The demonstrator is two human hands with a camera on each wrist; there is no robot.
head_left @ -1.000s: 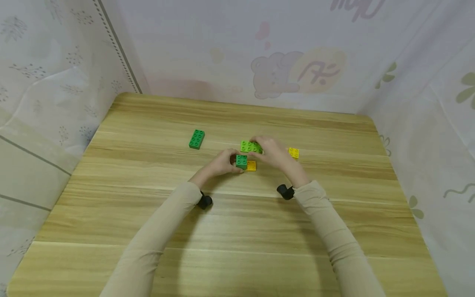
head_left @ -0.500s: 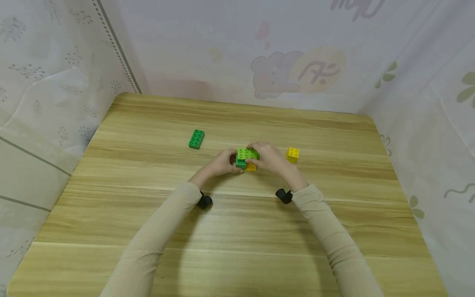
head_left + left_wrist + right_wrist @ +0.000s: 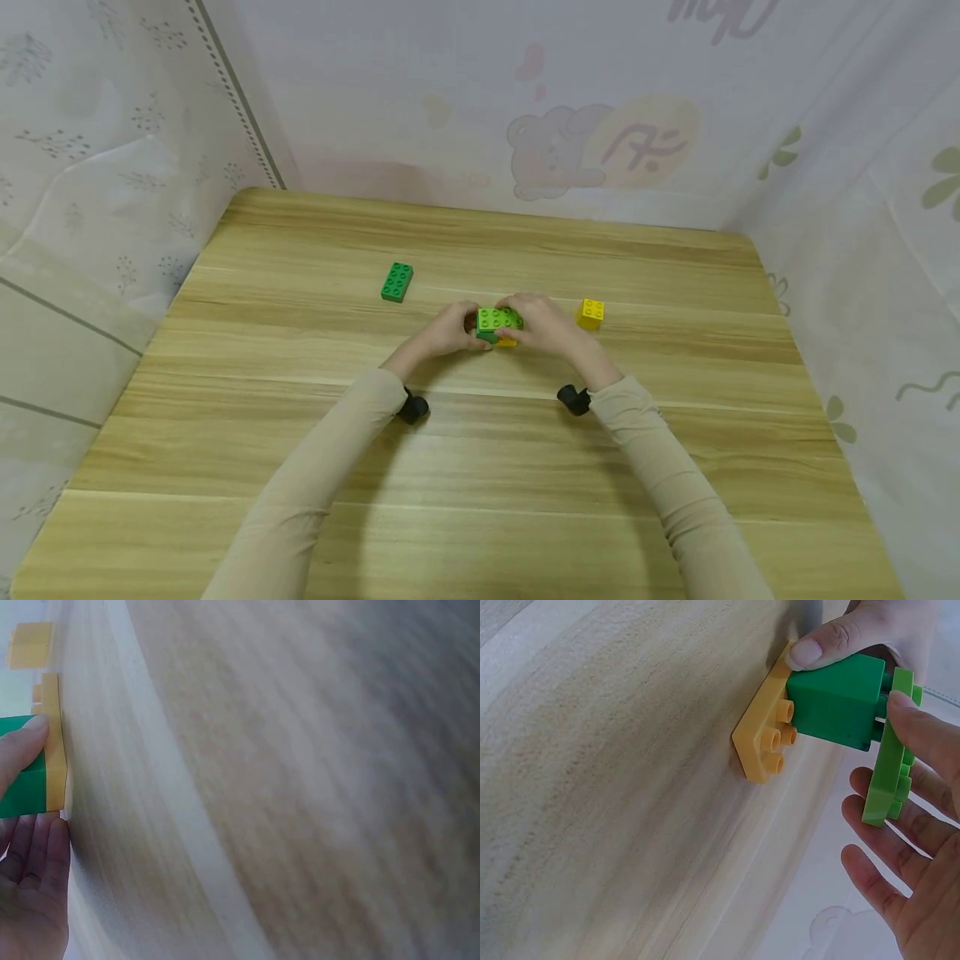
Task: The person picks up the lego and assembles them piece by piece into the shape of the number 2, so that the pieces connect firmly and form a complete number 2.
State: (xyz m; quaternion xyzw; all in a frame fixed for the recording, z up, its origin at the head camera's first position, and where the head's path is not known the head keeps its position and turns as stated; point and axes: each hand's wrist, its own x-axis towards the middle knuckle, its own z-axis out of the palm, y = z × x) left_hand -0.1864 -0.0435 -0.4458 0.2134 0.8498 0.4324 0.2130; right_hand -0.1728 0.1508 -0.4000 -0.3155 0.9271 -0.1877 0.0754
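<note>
In the head view my left hand [image 3: 448, 329] grips a green block [image 3: 836, 701], its thumb on the near side. That block sits on one end of a thin orange plate brick [image 3: 759, 742], which lies on the table with bare studs showing on its other end. My right hand [image 3: 551, 325] pinches a thin light green plate brick [image 3: 493, 319] between thumb and fingers, over the green block. In the right wrist view the green block's studs still show in a narrow gap under this plate, and the plate overhangs toward the right hand.
A dark green brick [image 3: 397, 282] lies on the wooden table [image 3: 480, 483] to the left, behind the left hand. To the right of the right hand stands a yellow block [image 3: 591, 312]. Patterned cloth [image 3: 420, 100] hangs behind the table and along both sides.
My right hand has brought the light green plate brick toward me and left, from behind the green block to over it. The left hand has kept its grip in place.
</note>
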